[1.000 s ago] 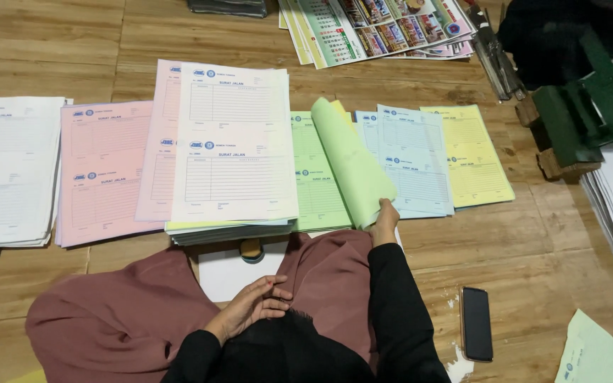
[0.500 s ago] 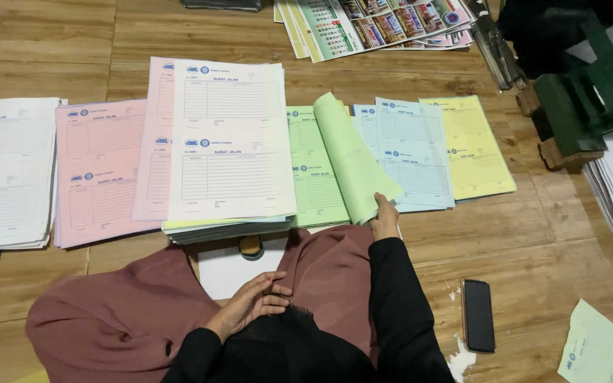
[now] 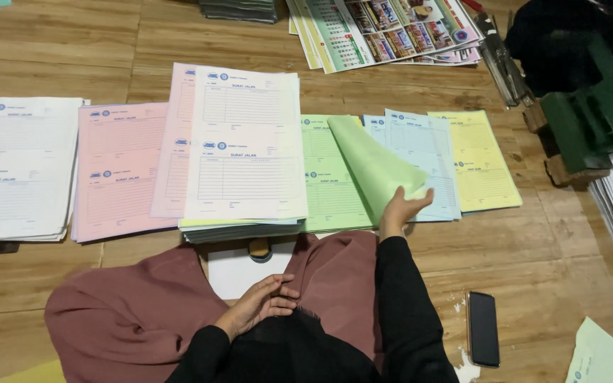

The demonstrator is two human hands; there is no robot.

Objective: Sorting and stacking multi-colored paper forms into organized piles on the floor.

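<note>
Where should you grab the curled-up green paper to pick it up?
Probably at the lifted free edge of the green sheet, from the right, where the right hand already pinches it. That edge curls up off the green stack, leaving room for fingers underneath.

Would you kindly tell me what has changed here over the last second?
The right hand rose from the green stack's near edge, lifting the curled green sheet higher and towards the blue forms. The left hand stayed on the lap; the collated pile and phone did not move.
</note>
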